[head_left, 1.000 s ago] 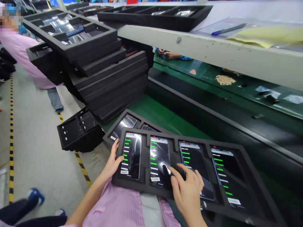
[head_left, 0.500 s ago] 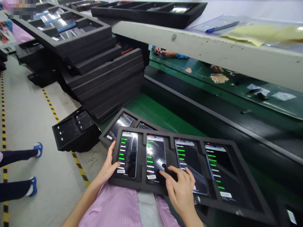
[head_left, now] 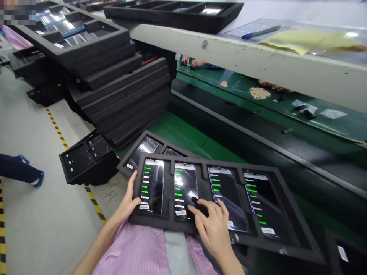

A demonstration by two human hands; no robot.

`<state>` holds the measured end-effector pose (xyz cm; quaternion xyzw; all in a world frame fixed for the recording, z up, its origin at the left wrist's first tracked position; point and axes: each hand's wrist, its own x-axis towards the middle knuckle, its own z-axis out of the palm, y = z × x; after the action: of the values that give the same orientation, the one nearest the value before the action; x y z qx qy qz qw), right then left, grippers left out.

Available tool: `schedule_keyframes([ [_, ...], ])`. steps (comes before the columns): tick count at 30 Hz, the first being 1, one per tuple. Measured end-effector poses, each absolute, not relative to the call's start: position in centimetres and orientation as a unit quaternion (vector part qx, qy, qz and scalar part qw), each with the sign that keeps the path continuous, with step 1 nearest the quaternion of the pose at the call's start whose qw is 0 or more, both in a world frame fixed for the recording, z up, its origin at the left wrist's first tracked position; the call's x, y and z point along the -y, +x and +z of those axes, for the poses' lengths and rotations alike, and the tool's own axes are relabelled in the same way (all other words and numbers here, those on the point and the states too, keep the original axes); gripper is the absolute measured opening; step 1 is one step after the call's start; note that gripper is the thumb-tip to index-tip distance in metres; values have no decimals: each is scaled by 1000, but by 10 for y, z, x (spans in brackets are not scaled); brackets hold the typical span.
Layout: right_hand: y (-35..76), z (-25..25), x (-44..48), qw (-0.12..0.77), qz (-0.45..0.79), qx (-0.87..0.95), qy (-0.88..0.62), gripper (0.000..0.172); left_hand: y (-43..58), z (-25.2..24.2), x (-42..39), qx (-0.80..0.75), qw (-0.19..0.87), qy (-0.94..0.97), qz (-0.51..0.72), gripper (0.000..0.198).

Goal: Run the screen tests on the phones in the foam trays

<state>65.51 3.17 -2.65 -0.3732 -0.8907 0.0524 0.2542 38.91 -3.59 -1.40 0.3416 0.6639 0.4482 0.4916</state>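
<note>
A black foam tray [head_left: 169,223] rests on my lap and holds several phones lying face up with green text on their screens. My left hand [head_left: 128,200] grips the tray's left edge, thumb on the foam beside the leftmost phone [head_left: 152,186]. My right hand [head_left: 212,226] hovers over the tray with fingers spread, its index fingertip touching the lower part of the second phone [head_left: 185,189]. The third phone [head_left: 228,196] lies partly under my right fingers. A fourth phone [head_left: 257,202] sits at the right.
A second foam tray [head_left: 149,147] with phones lies under the first. A tall stack of black foam trays [head_left: 120,88] stands at the left on the green belt [head_left: 186,137]. Another tray [head_left: 86,156] overhangs the floor. A white shelf [head_left: 258,65] carries a tray, pen and yellow papers. Someone's foot [head_left: 20,168] is at far left.
The view has drifted right and down a little. My right hand slid slightly left on the second phone. The person in pink at the left walked out of view; only a foot shows.
</note>
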Motion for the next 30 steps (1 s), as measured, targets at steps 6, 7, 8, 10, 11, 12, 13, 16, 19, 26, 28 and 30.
schedule_keyframes([
  [6,655,-28,-31,247,56,889,-382,31,389,-18,36,-662,486,351,449,90],
  [7,655,-28,-31,246,57,889,-383,31,389,-19,36,-663,484,353,449,90],
  [8,656,-28,-31,246,59,889,-383,31,388,-19,36,-663,482,355,449,89],
  [10,656,-28,-31,245,62,888,-383,32,388,-20,37,-663,480,360,447,89],
  [11,657,-28,-31,245,62,889,-382,31,388,-20,37,-662,480,363,446,89],
  [12,656,-27,-31,245,61,890,-380,31,387,-21,37,-662,480,366,444,90],
  [13,656,-26,-31,245,59,891,-378,31,387,-21,37,-661,480,370,443,90],
  [16,651,-23,-31,242,62,895,-369,30,386,-22,37,-662,477,378,438,92],
  [19,650,-22,-29,256,75,884,-383,31,385,-23,38,-662,475,382,436,92],
  [26,708,-27,-32,309,-34,853,-419,28,380,-34,39,-673,461,368,446,84],
  [28,724,-27,-33,268,-42,841,-468,28,378,-37,39,-679,460,368,438,83],
  [30,731,-28,-35,220,-37,828,-515,30,377,-38,38,-682,461,364,436,83],
])
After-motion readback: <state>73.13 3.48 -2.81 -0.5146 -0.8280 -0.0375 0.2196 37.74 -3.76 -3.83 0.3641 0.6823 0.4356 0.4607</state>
